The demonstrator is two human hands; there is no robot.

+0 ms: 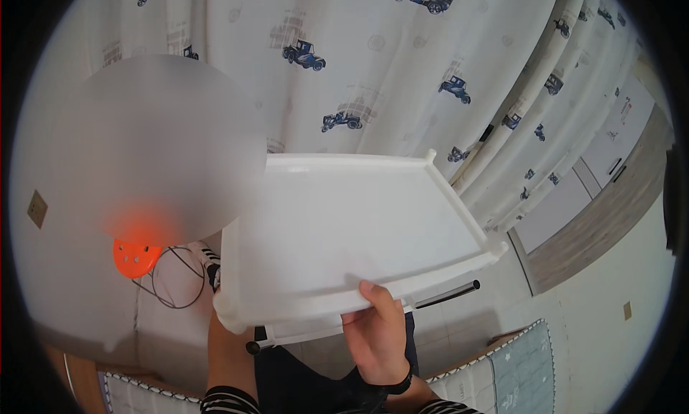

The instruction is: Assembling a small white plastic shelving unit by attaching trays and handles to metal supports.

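Note:
A white shelf tray [352, 231] with a raised rim and knobbed corners is tilted in front of me. My right hand [377, 335] grips its near rim, thumb over the top edge and fingers underneath. My left forearm [231, 346] runs up to the tray's near left corner, where the tray hides my left hand. Below the tray, a second white rim [308, 336] shows. A dark shiny tube [448, 293] sticks out at the right, and another tube end [253, 346] shows at the lower left.
An orange round stool [136, 260] with wire legs stands at the left, partly under a blurred patch. A vehicle-print curtain [387, 62] hangs beyond the tray. Quilted grey and white padding [520, 367] lies low at the right. A white wardrobe [567, 199] stands farther right.

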